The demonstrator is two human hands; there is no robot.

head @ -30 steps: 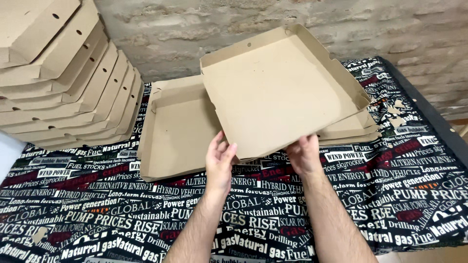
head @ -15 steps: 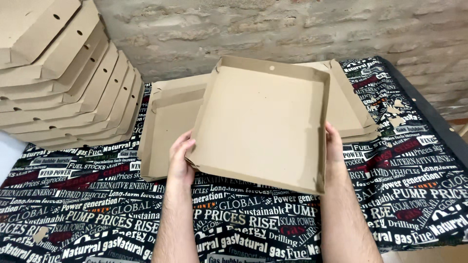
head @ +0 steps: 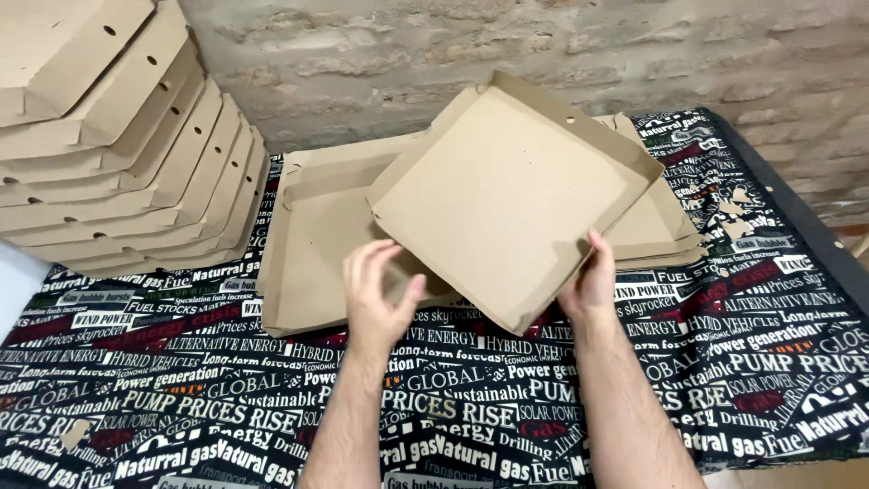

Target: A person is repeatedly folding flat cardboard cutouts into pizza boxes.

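Note:
A brown cardboard pizza-box tray [head: 507, 195] is held tilted above the table, one corner pointing down toward me. My right hand [head: 588, 290] grips its lower right edge, thumb on the inside face. My left hand [head: 378, 294] hovers just under the tray's lower left edge with fingers spread, holding nothing. Below lies another open cardboard tray [head: 317, 244] flat on the table, partly covered by the raised one.
A tall leaning stack of folded pizza boxes [head: 118, 154] fills the left. More flat cardboard trays [head: 665, 226] lie at the right behind the held one. The table wears a black cloth with printed words [head: 181, 398]. A brick wall [head: 380, 54] stands behind.
The tray has been turned clockwise so a corner points down. My left hand has let go of its left edge; my right hand has kept its grip.

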